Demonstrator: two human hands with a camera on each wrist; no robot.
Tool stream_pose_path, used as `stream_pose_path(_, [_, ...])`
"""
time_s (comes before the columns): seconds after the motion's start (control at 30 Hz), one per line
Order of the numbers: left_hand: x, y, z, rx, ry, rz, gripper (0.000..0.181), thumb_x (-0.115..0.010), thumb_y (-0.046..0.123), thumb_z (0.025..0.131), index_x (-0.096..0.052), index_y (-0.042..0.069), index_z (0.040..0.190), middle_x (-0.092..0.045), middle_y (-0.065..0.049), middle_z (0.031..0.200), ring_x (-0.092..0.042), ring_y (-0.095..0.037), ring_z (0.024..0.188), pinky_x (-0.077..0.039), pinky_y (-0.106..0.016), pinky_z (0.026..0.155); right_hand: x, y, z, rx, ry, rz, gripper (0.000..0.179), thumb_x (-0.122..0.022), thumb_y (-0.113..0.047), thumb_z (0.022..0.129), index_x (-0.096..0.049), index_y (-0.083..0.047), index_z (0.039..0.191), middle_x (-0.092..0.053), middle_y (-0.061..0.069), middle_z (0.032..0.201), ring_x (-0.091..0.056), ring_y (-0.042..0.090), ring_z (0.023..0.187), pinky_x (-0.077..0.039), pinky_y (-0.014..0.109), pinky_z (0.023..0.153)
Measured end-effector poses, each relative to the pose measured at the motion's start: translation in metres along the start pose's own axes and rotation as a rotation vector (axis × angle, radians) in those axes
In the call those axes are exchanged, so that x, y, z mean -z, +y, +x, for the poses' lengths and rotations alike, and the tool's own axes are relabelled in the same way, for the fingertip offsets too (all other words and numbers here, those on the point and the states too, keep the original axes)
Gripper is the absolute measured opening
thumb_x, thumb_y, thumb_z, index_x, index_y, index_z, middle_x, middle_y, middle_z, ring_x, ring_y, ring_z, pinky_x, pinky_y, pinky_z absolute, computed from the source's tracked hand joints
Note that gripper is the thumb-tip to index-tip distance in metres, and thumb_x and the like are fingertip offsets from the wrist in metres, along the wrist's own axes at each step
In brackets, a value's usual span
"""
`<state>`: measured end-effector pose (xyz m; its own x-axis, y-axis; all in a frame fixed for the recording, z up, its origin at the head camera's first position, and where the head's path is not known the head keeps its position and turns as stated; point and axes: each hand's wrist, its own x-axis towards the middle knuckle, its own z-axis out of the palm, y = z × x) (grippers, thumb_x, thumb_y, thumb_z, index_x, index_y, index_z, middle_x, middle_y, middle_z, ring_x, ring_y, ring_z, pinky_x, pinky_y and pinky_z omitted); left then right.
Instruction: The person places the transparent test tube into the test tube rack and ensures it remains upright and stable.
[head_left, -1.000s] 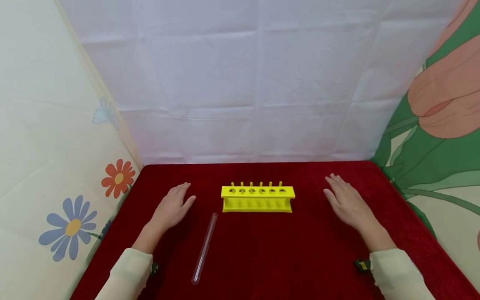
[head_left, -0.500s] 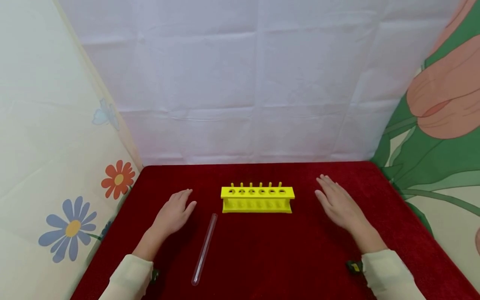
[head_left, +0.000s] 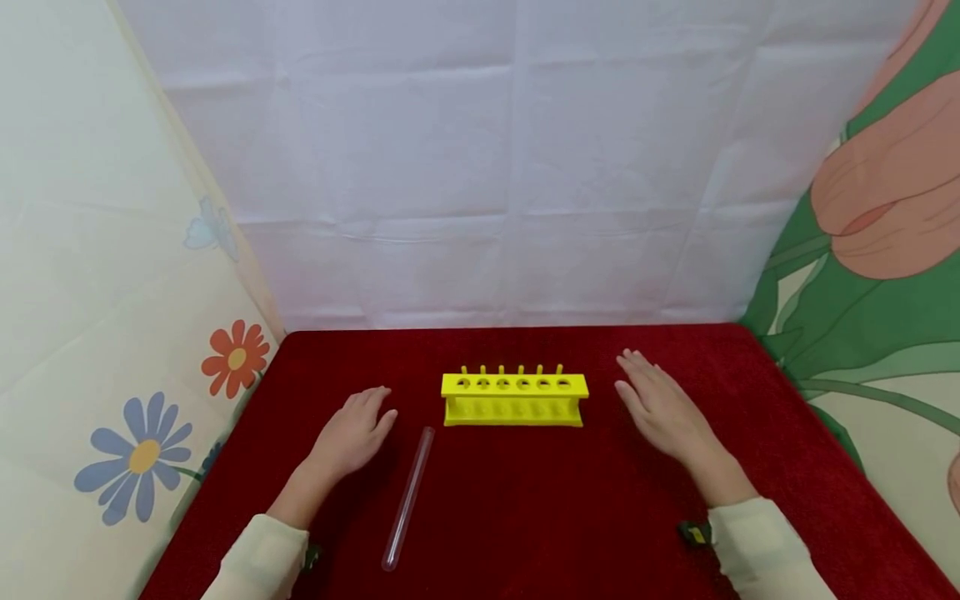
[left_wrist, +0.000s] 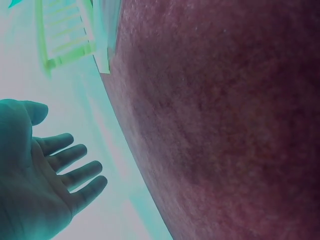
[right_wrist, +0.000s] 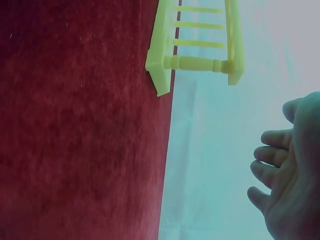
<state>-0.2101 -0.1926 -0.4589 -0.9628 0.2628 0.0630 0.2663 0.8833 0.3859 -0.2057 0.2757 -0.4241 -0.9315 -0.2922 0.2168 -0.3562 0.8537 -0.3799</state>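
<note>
A yellow test tube rack (head_left: 514, 400) with a row of round holes and upright pegs stands mid-table in the head view; both wrist views show its end too. In front of its left end a clear test tube (head_left: 408, 500) lies on the cloth, slanting toward me. Left of the tube hovers my left hand (head_left: 352, 433), fingers extended, touching nothing. My right hand (head_left: 663, 408) is to the right of the rack, apart from it, with fingers straight and thumb spread. The left wrist view shows the left palm (left_wrist: 35, 190) bare; so is the right palm (right_wrist: 295, 185) in the right wrist view.
A dark red cloth (head_left: 540, 517) covers the table. Behind it hangs a creased white sheet (head_left: 510, 167). Flower-patterned panels flank the table, one at the left (head_left: 112, 292) and one at the right (head_left: 892, 333).
My right hand has moved left, closer to the rack. The left hand has shifted slightly right and nearer to me. Rack and test tube stay where they were.
</note>
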Motion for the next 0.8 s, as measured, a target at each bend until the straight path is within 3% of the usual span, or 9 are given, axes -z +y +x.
stream_pose_path(0.5, [-0.007,0.01,-0.009,0.053,-0.025,0.006,0.055,-0.05,0.037,0.106,-0.048,0.001,0.146,-0.052,-0.019,0.147,-0.048,-0.037,0.137,-0.042,-0.055,0.109,-0.009,-0.015,0.005,0.018,-0.008,0.021,0.054,-0.039,-0.027,0.11,-0.035,0.008,0.152,-0.031,0.028,0.159,-0.025,0.044,0.149,-0.02,0.058,0.12])
stream_pose_path(0.8, [-0.012,0.015,-0.013,0.049,-0.029,0.009,0.054,-0.05,0.037,0.105,-0.049,0.001,0.145,-0.055,-0.019,0.144,-0.05,-0.036,0.134,-0.044,-0.055,0.108,-0.017,-0.021,0.011,0.032,0.007,0.002,0.053,-0.043,-0.023,0.109,-0.038,0.008,0.15,-0.035,0.028,0.157,-0.027,0.043,0.148,-0.022,0.059,0.119])
